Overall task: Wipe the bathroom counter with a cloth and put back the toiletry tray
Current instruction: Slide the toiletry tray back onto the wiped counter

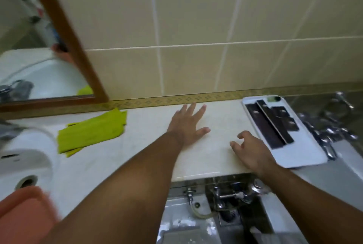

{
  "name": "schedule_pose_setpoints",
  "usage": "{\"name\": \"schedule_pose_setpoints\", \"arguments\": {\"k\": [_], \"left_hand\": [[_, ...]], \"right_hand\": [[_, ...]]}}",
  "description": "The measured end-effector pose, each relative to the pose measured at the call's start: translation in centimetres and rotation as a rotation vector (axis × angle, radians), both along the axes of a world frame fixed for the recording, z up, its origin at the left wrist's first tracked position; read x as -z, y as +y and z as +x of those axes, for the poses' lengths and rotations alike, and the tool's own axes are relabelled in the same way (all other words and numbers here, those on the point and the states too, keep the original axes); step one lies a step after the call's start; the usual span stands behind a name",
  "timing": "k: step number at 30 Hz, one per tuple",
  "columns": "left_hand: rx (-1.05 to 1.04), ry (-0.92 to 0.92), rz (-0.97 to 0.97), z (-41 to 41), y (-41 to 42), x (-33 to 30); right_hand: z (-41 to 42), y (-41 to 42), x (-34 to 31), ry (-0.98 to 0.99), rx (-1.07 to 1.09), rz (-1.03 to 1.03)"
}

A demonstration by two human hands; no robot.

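Note:
A folded lime-green cloth (92,132) lies on the pale counter (149,157), left of centre near the back wall. My left hand (186,123) is stretched over the counter with fingers spread and holds nothing. My right hand (249,151) hovers near the counter's right front edge, fingers loosely curled and empty. Just right of it, a white tray (302,155) with dark rectangular items rests at the counter's right end. The cloth sits well left of both hands.
A white sink basin (25,163) with a drain is at the left, and an orange plastic object (25,214) is at the bottom left. A wood-framed mirror (64,33) hangs on the tiled wall. Chrome taps (326,133) and floor plumbing (227,196) lie right and below.

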State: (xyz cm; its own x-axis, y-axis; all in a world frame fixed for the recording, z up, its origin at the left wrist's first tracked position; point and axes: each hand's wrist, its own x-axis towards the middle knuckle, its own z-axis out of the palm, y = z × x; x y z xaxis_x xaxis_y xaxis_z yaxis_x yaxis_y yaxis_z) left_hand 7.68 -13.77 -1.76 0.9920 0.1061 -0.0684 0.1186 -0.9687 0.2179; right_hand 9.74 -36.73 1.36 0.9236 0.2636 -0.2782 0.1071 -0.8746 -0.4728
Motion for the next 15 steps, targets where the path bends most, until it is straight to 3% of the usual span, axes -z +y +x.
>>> {"name": "schedule_pose_setpoints", "arguments": {"k": [3, 9, 15], "left_hand": [[0.091, 0.029, 0.018, 7.3, -6.2, -0.4], [-0.147, 0.133, -0.096, 18.5, -11.9, -0.5], [-0.248, 0.272, -0.123, 23.4, -13.0, 1.2]], "right_hand": [[0.9, -6.5, 1.0, -0.016, 0.203, 0.139], [2.7, -15.2, 4.0, 0.184, 0.567, 0.259], [5.4, -16.5, 7.6, 0.237, 0.648, 0.343]]}}
